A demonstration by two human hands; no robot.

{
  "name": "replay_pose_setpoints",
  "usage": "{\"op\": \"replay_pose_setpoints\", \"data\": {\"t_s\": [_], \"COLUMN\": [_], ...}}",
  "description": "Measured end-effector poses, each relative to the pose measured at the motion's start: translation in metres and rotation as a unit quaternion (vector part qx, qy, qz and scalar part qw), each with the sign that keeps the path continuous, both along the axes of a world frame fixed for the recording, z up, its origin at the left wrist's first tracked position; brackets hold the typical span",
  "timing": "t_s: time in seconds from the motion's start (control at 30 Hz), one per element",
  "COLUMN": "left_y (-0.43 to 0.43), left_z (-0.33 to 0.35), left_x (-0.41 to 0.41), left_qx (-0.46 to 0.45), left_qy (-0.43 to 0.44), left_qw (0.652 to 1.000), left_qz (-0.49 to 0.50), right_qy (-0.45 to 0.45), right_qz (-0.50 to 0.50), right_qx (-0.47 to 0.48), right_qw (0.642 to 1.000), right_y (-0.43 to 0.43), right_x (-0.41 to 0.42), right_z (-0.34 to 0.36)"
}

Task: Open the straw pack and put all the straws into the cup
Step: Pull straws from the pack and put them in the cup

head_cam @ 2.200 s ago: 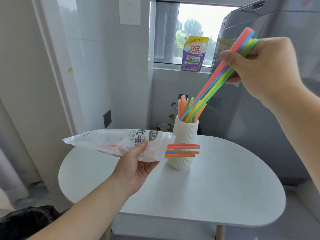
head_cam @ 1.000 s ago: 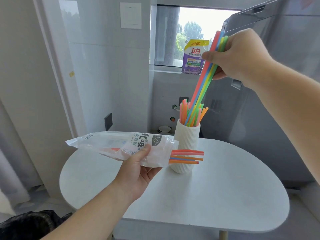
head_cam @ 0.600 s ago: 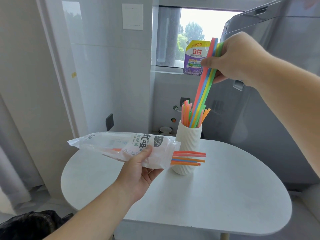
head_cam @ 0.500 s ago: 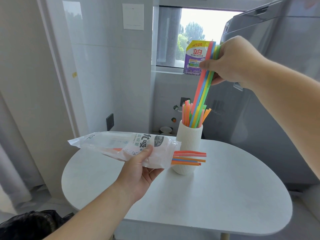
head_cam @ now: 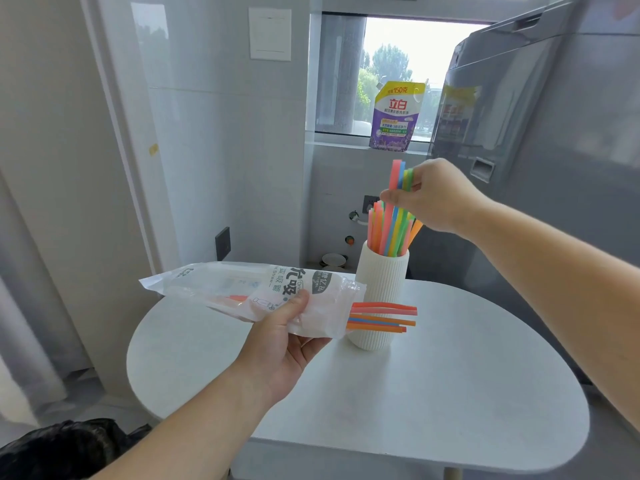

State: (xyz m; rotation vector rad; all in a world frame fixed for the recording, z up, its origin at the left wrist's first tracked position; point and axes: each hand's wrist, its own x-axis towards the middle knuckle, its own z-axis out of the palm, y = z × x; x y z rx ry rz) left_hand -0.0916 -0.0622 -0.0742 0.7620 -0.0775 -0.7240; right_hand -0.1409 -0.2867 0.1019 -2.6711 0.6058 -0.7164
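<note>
A ribbed white cup (head_cam: 379, 289) stands upright on the round white table (head_cam: 433, 393) and holds several coloured straws (head_cam: 389, 233). My right hand (head_cam: 436, 195) is just above the cup, pinching a small bundle of straws whose lower parts are down inside the cup and whose tops stick out above my fingers. My left hand (head_cam: 280, 337) holds the clear plastic straw pack (head_cam: 256, 292) level, in front of and left of the cup. Several orange, red and blue straws (head_cam: 381, 318) poke out of the pack's open right end, across the cup's front.
A large grey appliance (head_cam: 540, 150) stands close behind the table on the right. A purple detergent pouch (head_cam: 394, 116) sits on the window sill. The wall and a door frame are on the left. A dark bag (head_cam: 62, 448) lies on the floor at bottom left.
My right hand has come down toward the cup, sliding its bundle of straws deep into it. The left hand and the pack have stayed in place.
</note>
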Motion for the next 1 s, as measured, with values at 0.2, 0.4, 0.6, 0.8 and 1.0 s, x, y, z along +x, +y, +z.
{"op": "replay_pose_setpoints", "data": {"t_s": [0.2, 0.4, 0.6, 0.8, 1.0], "left_y": [-0.001, -0.002, -0.002, -0.002, -0.002], "left_z": [-0.001, -0.003, -0.004, -0.004, -0.003], "left_x": [0.0, 0.001, 0.0, -0.001, -0.002], "left_qx": [0.001, 0.005, 0.007, 0.008, 0.012], "left_qy": [-0.004, -0.006, -0.009, -0.006, -0.01], "left_qw": [1.0, 1.0, 1.0, 1.0, 1.0], "left_qz": [-0.006, -0.008, -0.011, -0.01, -0.011], "right_qy": [-0.009, -0.088, -0.051, 0.041, 0.115], "right_qz": [-0.004, 0.067, 0.076, 0.08, 0.104], "right_qx": [-0.021, -0.021, -0.109, -0.062, -0.136], "right_qw": [1.0, 0.994, 0.99, 0.994, 0.978], "right_y": [-0.008, -0.01, -0.003, -0.001, -0.001], "right_x": [0.002, 0.0, -0.004, -0.006, 0.0], "right_z": [-0.023, -0.031, -0.037, -0.043, -0.046]}}
